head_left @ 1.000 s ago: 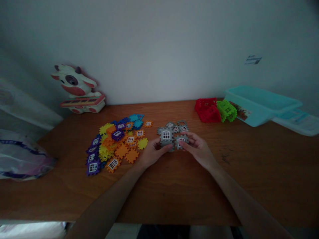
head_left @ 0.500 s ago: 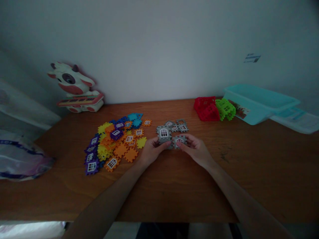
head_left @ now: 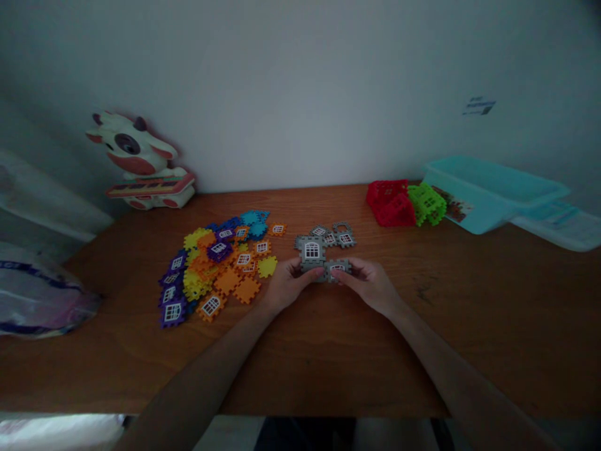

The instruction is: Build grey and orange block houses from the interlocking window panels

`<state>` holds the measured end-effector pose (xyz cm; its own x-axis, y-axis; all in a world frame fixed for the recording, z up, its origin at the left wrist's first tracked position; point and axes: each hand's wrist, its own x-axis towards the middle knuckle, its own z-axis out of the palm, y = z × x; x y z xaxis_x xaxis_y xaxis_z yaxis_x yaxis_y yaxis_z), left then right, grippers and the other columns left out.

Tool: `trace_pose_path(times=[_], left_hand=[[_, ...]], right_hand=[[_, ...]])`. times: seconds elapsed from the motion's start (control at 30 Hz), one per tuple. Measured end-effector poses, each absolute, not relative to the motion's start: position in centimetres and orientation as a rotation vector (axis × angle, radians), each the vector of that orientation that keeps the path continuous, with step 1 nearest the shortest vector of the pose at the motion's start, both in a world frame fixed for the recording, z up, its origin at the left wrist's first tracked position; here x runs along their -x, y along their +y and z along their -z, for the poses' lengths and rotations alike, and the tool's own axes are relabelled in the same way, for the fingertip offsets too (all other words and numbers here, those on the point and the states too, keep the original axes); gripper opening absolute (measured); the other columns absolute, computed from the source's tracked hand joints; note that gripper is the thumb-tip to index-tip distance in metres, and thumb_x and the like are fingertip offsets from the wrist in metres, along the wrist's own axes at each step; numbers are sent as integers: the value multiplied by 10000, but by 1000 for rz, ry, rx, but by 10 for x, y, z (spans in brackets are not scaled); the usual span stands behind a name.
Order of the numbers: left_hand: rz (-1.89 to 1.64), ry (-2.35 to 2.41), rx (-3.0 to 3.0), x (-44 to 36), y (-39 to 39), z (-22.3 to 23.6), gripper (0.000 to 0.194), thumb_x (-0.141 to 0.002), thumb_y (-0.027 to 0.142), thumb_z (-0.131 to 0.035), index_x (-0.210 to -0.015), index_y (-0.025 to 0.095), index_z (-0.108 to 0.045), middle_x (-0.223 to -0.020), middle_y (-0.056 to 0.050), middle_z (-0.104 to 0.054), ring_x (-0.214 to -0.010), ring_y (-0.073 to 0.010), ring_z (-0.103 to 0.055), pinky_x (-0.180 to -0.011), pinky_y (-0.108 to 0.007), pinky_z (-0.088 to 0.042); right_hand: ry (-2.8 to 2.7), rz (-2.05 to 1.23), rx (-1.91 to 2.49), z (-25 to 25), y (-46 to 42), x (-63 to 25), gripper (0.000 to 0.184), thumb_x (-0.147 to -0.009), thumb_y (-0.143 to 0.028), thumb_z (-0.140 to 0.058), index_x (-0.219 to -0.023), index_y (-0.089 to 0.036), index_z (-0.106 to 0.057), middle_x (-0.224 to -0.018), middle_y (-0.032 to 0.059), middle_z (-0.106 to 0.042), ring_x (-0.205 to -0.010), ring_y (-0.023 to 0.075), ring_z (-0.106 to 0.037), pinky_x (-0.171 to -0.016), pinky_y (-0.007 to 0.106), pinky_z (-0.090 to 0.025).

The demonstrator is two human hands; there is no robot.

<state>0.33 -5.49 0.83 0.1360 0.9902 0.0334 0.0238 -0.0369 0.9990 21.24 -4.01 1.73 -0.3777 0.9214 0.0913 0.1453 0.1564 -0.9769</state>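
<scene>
Over the wooden table [head_left: 300,363], the aqua tub [head_left: 483,203] stands at the far right, and a heap of coloured tiles [head_left: 206,269] lies on the left. A red shape [head_left: 390,203] and a green shape [head_left: 427,203], just beside the tub, look already joined up. Nearer me, my left hand [head_left: 292,283] grips a grey block [head_left: 312,250], seemingly partly assembled; my right hand [head_left: 373,283] pinches a grey window tile [head_left: 340,268] at its lower right, and I can't tell whether the teeth have locked. The grey work looks part-way: a few grey pieces [head_left: 330,238] behind it seem unused.
</scene>
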Motion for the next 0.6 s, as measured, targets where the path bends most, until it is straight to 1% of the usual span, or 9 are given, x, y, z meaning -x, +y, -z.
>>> trace_pose_path(times=[0.13,0.33,0.43,0.5,0.53,0.6], left_hand=[[-1107,1096,-1316,-2,-55,-7,370,-757,475,-805,-962,168,-781,-1020,-75,-804,-880,-219,-738,-840,-343,-577],[-1076,1099,-1356,0,-54,-3,368,-780,479,-792,-997,181,-788,-1063,-72,-798,-913,-224,-732,-877,-355,-560],[-1092,1101,-1352,0,-55,-5,383,-772,490,-795,-991,177,-784,-1055,-78,-796,-900,-223,-726,-862,-352,-555],[-1089,1094,-1357,-1,-55,-6,399,-763,497,-800,-995,172,-779,-1042,-81,-794,-882,-220,-720,-839,-346,-553],[-1075,1095,-1371,-1,-56,-7,400,-763,497,-800,-991,169,-777,-1022,-79,-794,-864,-216,-716,-819,-340,-552],[-1026,1111,-1417,-1,-57,-6,386,-770,498,-792,-955,160,-772,-952,-70,-790,-807,-203,-702,-764,-322,-545]], right_hand=[[-1646,-1302,1022,-14,-40,-212,287,-817,-458,-748,-1004,-241,-755,-936,38,-779,-818,206,-710,-769,356,-575],[-1658,-1276,981,-11,-40,-211,300,-818,-474,-751,-1012,-246,-760,-986,42,-788,-888,226,-723,-840,390,-576],[-1682,-1273,982,-15,-39,-214,310,-808,-493,-767,-999,-248,-762,-963,41,-786,-871,223,-724,-814,373,-577],[-1697,-1289,962,-19,-38,-219,370,-779,-531,-789,-1019,-250,-762,-985,48,-788,-865,223,-726,-790,362,-579],[-1695,-1282,942,-20,-37,-221,399,-783,-565,-775,-1027,-250,-764,-996,54,-789,-868,223,-727,-783,358,-579],[-1670,-1227,909,-22,-34,-227,432,-847,-633,-677,-1007,-243,-769,-979,67,-791,-870,219,-727,-784,355,-576]])
